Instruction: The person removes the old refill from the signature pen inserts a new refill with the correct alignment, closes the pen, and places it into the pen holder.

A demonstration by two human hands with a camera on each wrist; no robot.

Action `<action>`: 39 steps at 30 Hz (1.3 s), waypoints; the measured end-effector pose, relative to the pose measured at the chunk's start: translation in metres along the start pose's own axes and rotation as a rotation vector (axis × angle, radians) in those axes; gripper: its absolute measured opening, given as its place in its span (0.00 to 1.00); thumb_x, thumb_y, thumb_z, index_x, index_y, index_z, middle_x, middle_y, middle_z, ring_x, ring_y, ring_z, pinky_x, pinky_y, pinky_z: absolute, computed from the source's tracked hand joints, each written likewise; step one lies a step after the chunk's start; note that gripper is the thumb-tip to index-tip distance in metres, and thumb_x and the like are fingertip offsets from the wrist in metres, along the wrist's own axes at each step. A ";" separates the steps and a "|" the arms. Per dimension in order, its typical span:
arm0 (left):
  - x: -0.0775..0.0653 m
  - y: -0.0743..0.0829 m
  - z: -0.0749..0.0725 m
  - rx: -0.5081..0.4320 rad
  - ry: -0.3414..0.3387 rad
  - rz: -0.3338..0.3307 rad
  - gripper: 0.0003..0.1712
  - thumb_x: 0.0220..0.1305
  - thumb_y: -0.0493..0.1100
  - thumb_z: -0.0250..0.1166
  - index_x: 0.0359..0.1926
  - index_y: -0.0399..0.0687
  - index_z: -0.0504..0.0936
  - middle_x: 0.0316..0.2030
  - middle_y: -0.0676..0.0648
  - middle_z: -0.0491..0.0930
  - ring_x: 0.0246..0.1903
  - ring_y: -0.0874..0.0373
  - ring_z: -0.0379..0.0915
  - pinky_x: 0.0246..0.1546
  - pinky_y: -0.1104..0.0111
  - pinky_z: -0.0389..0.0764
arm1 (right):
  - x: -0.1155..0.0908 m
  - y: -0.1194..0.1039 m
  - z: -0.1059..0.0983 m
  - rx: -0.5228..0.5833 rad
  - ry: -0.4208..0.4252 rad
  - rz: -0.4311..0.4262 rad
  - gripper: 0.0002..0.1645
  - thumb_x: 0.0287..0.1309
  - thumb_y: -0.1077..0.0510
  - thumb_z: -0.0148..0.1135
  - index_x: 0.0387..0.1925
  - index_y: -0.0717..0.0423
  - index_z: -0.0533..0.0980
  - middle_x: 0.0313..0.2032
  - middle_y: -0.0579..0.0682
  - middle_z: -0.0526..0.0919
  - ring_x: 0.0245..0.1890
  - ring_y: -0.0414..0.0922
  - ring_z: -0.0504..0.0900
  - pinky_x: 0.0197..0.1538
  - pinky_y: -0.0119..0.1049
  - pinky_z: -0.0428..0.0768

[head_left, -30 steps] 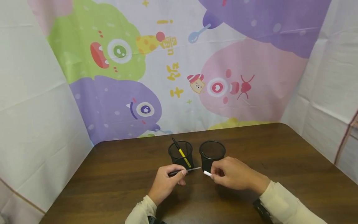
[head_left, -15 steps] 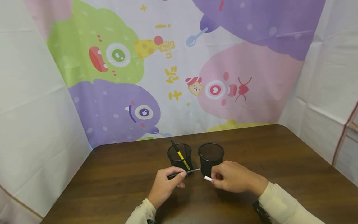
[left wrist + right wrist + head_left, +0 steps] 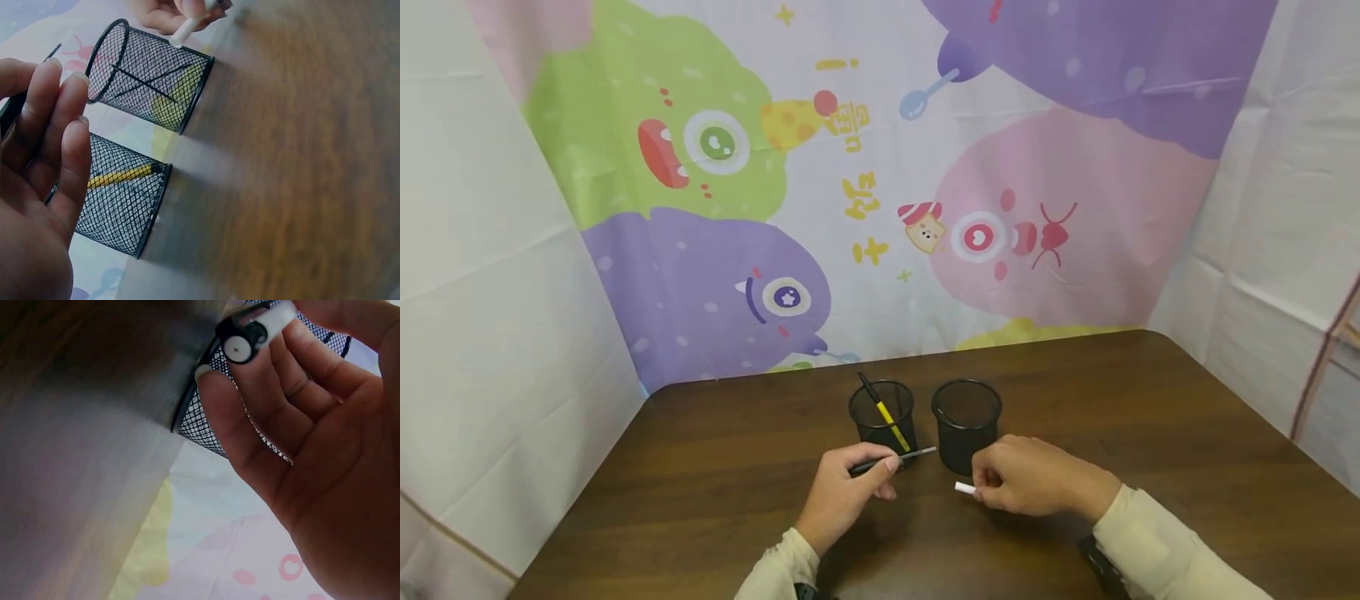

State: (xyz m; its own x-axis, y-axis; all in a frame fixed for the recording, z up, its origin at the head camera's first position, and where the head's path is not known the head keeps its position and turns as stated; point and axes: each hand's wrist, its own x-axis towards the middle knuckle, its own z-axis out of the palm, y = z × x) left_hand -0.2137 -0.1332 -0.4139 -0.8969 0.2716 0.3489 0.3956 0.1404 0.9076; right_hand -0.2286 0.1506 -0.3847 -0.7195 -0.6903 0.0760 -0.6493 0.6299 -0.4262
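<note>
My left hand pinches a thin black pen-like stick whose narrow grey end points right. Opposite it, my right hand holds a short white tube between thumb and fingers. In the right wrist view this white tube has a black end piece with a white disc; its full length is hidden by the fingers. Both hands are in front of two black mesh cups. A yellow pen with a black upper part leans in the left cup, while the right cup stands just beyond my right hand.
Thin dark sticks cross inside the right cup, seen through its mesh. The brown wooden table ends at a printed cartoon backdrop. White cloth hangs on both sides.
The right hand has drawn the white tube slightly back toward the body, widening the gap to the grey end. The left hand keeps its hold on the black stick with little movement.
</note>
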 end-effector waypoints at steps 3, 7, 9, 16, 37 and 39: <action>0.001 0.000 0.001 -0.010 -0.005 0.007 0.09 0.67 0.41 0.68 0.39 0.38 0.87 0.23 0.42 0.83 0.23 0.56 0.82 0.31 0.64 0.85 | -0.002 0.001 0.000 0.022 -0.029 0.008 0.12 0.62 0.54 0.67 0.24 0.37 0.75 0.21 0.32 0.74 0.20 0.31 0.70 0.24 0.30 0.72; 0.000 0.001 0.002 -0.014 0.005 -0.002 0.08 0.67 0.41 0.68 0.39 0.38 0.87 0.25 0.39 0.83 0.23 0.55 0.83 0.31 0.64 0.85 | -0.002 0.001 0.000 0.019 -0.038 0.002 0.13 0.62 0.55 0.67 0.24 0.37 0.75 0.21 0.33 0.74 0.20 0.31 0.70 0.24 0.30 0.71; 0.000 0.001 0.001 -0.009 0.015 -0.007 0.08 0.66 0.41 0.69 0.38 0.39 0.87 0.24 0.40 0.83 0.22 0.54 0.83 0.30 0.63 0.85 | -0.001 0.001 0.001 0.015 -0.036 -0.005 0.13 0.61 0.55 0.67 0.23 0.37 0.75 0.21 0.33 0.74 0.20 0.31 0.70 0.24 0.30 0.71; -0.001 0.002 -0.001 0.023 0.004 -0.034 0.09 0.66 0.44 0.69 0.38 0.42 0.88 0.21 0.42 0.80 0.20 0.55 0.80 0.26 0.68 0.81 | 0.000 0.002 0.003 -0.023 -0.043 -0.014 0.12 0.60 0.53 0.70 0.23 0.36 0.77 0.24 0.30 0.74 0.23 0.32 0.70 0.27 0.31 0.72; 0.000 0.001 0.000 0.062 0.023 -0.055 0.07 0.65 0.45 0.70 0.37 0.47 0.89 0.23 0.36 0.81 0.19 0.55 0.79 0.24 0.71 0.76 | 0.002 0.001 0.004 -0.074 -0.052 0.024 0.10 0.59 0.51 0.70 0.25 0.38 0.78 0.25 0.30 0.74 0.24 0.33 0.71 0.28 0.33 0.72; 0.000 0.003 0.000 0.062 0.030 -0.051 0.07 0.65 0.45 0.70 0.37 0.47 0.89 0.22 0.38 0.81 0.19 0.55 0.79 0.24 0.72 0.76 | 0.003 0.000 0.004 -0.062 -0.048 0.019 0.08 0.61 0.51 0.69 0.27 0.38 0.79 0.25 0.29 0.74 0.24 0.32 0.72 0.29 0.33 0.73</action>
State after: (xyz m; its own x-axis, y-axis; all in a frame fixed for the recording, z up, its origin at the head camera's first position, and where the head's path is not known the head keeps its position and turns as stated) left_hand -0.2126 -0.1327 -0.4115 -0.9214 0.2345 0.3099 0.3596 0.2122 0.9086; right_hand -0.2302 0.1475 -0.3879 -0.7202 -0.6933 0.0241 -0.6505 0.6628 -0.3708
